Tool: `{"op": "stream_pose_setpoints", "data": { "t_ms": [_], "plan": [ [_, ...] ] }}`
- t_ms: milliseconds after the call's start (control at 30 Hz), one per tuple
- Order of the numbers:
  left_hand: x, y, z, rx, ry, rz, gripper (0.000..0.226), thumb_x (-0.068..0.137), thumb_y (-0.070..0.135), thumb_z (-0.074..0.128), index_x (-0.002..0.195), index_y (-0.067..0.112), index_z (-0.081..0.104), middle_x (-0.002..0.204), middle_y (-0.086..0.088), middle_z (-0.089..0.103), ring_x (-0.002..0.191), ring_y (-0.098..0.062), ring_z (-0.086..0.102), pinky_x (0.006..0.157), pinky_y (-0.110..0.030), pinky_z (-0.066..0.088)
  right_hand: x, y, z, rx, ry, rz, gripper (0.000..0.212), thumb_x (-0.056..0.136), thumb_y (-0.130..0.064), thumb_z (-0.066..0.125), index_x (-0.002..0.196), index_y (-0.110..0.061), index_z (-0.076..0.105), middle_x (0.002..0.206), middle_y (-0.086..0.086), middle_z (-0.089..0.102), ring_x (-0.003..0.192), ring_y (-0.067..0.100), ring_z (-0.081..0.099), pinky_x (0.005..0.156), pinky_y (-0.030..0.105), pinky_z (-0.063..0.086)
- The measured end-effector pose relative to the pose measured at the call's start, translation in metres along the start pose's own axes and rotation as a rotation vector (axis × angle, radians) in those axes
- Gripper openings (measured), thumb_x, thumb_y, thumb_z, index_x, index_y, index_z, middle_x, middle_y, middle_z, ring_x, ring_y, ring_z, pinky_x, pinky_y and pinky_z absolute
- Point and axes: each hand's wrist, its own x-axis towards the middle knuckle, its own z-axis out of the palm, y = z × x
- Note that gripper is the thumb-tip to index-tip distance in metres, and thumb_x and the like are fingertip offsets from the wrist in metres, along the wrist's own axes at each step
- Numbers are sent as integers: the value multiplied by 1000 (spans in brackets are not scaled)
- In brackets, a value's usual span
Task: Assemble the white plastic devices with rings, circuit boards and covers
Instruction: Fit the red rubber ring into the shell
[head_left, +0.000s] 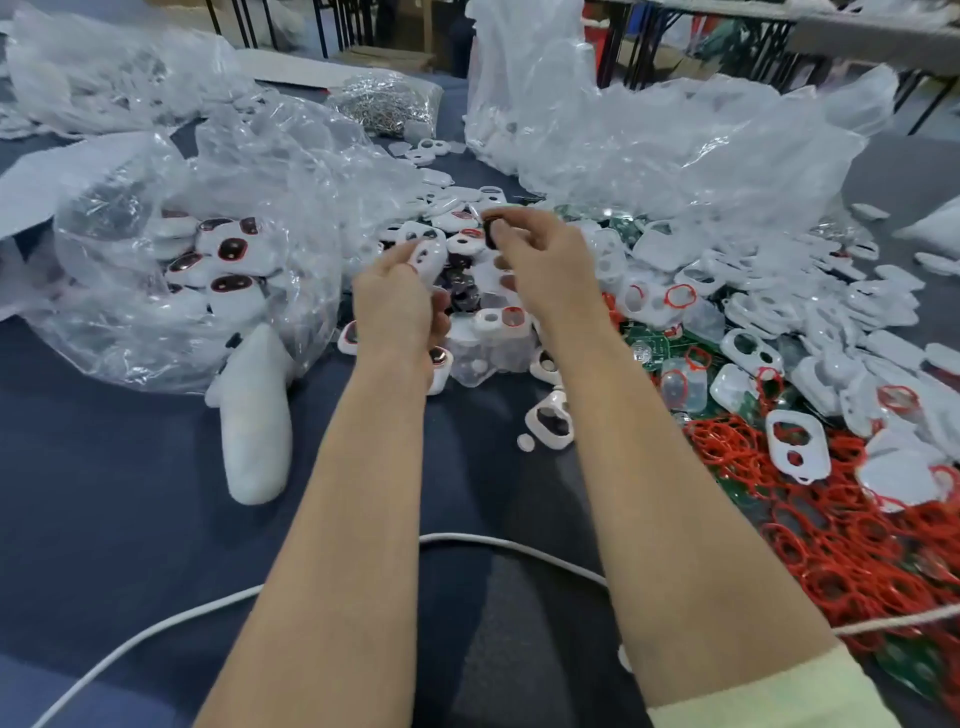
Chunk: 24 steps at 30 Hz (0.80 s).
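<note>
- The right hand (545, 262) pinches a small dark round part (491, 232) between curled thumb and forefinger, raised above the pile; what kind of part it is cannot be told.
- The left hand (397, 299) has its fingers curled round 1 white plastic device (430, 255), held just left of the dark part, with its 2 openings facing up.
- Directly under both hands lies a heap of white devices (491, 322), some with red-rimmed dark windows.
- Near the right forearm, 1 white shell (550, 423) lies alone on the dark blue table cover (130, 493).
- To the right are green circuit boards (649, 351), partly buried under white covers (831, 317).
- Nearer, on the right, spreads a tangle of red rings (841, 551), with 1 white frame (797, 447) lying on it.
- On the left, a clear plastic bag (171, 291) holds more devices with dark windows.
- A white cable (156, 631) runs across the cover beneath both forearms.
- A pale yellow sleeve (779, 693) covers the right upper arm.
</note>
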Motion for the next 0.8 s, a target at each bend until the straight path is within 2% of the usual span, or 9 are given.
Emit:
{"op": "stream_pose_setpoints", "data": {
  "t_ms": [67, 167, 233, 300, 400, 533, 633, 733, 800],
  "plan": [
    [-11, -6, 18, 76, -62, 21, 35, 96, 3, 37, 101, 22, 66, 72, 1, 56, 49, -7, 48, 39, -16, 39, -10, -4, -28, 315, -59, 128, 16, 97, -9, 52, 92, -13, 67, 73, -2, 65, 62, 7, 59, 61, 19, 51],
    [-31, -18, 49, 109, -199, 34, 36, 97, 2, 34, 91, 23, 63, 87, 1, 62, 69, -13, 57, 59, -23, 52, -28, 0, -67, 611, -153, 236, 15, 96, -5, 51, 88, -8, 64, 66, -1, 67, 57, 7, 62, 58, 18, 54],
    [-43, -32, 68, 303, -286, 193, 33, 98, 4, 35, 104, 18, 64, 108, -7, 64, 93, -20, 60, 85, -30, 53, -38, 6, -88, 659, -146, 264, 17, 96, -6, 52, 86, -10, 65, 71, 0, 68, 61, 10, 65, 62, 21, 56],
    [-52, -49, 82, 605, -325, 420, 34, 99, 8, 37, 123, 13, 61, 127, -12, 55, 116, -24, 52, 104, -34, 41, -44, 13, -104, 598, -84, 248, 17, 97, -5, 50, 88, -9, 64, 74, 2, 68, 62, 10, 65, 60, 20, 55],
    [-62, -69, 94, 933, -290, 706, 38, 101, 15, 38, 136, 13, 52, 133, -13, 44, 119, -28, 50, 96, -37, 42, -49, 26, -117, 431, 81, 200, 16, 97, -4, 49, 92, -5, 64, 76, 5, 65, 59, 8, 64, 56, 19, 53],
    [-64, -83, 94, 971, -410, 898, 36, 101, 23, 44, 134, 10, 53, 134, -9, 51, 116, -27, 54, 90, -40, 48, -47, 39, -125, 263, 260, 178, 14, 96, -8, 53, 96, -7, 67, 78, 5, 67, 68, 11, 65, 65, 25, 53],
    [-56, -85, 89, 880, -507, 847, 37, 97, 19, 52, 132, 9, 55, 130, -7, 57, 113, -22, 57, 94, -30, 45, -46, 42, -126, 204, 258, 181, 12, 94, -11, 56, 94, -12, 68, 79, 3, 70, 72, 12, 67, 68, 27, 53],
    [-48, -81, 82, 737, -475, 636, 33, 95, 25, 58, 126, 13, 60, 110, 0, 67, 101, -14, 62, 87, -23, 47, -49, 40, -123, 403, 162, 209, 12, 93, -11, 58, 88, -17, 67, 75, 0, 70, 67, 10, 68, 63, 26, 51],
    [-44, -79, 81, 661, -425, 554, 28, 96, 26, 57, 120, 14, 61, 102, 2, 66, 96, -14, 65, 89, -29, 52, -51, 37, -120, 592, 133, 217, 10, 94, -12, 58, 89, -16, 66, 71, -4, 71, 63, 8, 68, 59, 22, 52]
  ]
}}
